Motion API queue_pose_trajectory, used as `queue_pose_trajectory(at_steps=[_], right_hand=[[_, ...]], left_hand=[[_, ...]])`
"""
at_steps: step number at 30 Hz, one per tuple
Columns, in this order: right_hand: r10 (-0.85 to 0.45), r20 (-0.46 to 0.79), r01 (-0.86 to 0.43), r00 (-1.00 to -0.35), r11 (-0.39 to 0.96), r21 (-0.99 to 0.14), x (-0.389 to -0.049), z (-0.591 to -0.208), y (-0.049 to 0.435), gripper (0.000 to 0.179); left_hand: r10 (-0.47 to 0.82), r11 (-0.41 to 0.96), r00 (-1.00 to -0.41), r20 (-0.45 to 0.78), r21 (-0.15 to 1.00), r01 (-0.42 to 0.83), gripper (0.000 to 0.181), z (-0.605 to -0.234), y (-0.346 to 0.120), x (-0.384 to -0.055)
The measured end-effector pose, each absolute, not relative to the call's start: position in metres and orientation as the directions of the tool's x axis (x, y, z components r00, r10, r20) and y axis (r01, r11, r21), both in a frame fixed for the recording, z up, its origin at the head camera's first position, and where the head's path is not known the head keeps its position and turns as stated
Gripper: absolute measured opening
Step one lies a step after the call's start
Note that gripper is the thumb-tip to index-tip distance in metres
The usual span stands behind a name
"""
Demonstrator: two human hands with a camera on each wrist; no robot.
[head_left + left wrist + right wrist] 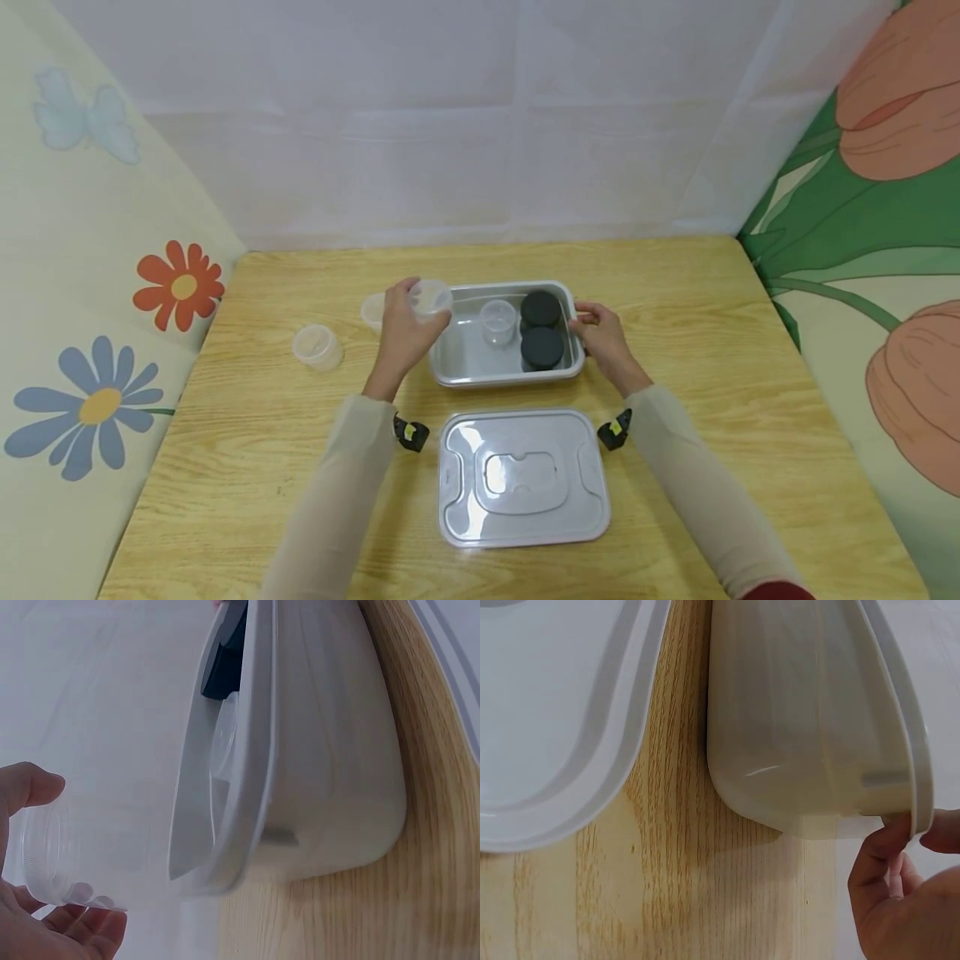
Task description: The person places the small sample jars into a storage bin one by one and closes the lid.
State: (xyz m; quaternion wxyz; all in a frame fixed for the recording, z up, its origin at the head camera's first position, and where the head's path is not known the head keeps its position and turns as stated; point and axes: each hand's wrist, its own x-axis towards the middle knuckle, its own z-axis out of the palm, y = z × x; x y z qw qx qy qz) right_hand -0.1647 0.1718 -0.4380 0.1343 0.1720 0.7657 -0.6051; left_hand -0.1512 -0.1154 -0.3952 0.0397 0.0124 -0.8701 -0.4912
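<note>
My left hand [405, 335] grips a clear plastic jar [431, 297] above the left end of a pale rectangular container [463, 350]. In the left wrist view, the thumb and fingers lie around the ribbed end of this jar, short of the container's rim. At the container's right end, my right hand [606, 340] pinches the rim, thumb on one side and fingers on the other. Inside the container, another clear jar [498, 323] stands left of two black round-topped jars [542, 348], which sit one behind the other.
A flat translucent lid [525, 483] lies on the wooden table [247, 467], in front of the container. Left of it stands a clear jar [318, 347], and a further clear one [372, 310] is partly hidden behind my left hand. A pale cloth wall [450, 167] rises behind.
</note>
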Motion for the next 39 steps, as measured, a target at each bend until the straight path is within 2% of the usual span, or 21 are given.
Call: queue_pose_trajectory(at_steps=[23, 32, 39], right_hand=[[0.106, -0.377, 0.391, -0.92, 0.198, -0.899, -0.163, -0.439, 0.171, 0.043], [0.106, -0.379, 0.394, -0.919, 0.201, -0.897, -0.162, -0.437, 0.171, 0.042], [0.111, -0.38, 0.395, -0.918, 0.198, -0.897, -0.162, -0.436, 0.17, 0.043]], left_hand=[[0.083, 0.508, -0.993, 0.088, 0.853, 0.117, 0.067, -0.405, -0.079, -0.149], [0.141, 0.479, -0.988, 0.061, 0.869, 0.122, 0.066, -0.411, -0.07, -0.144], [0.149, 0.531, -0.989, 0.027, 0.841, 0.103, 0.068, -0.415, -0.066, -0.144]])
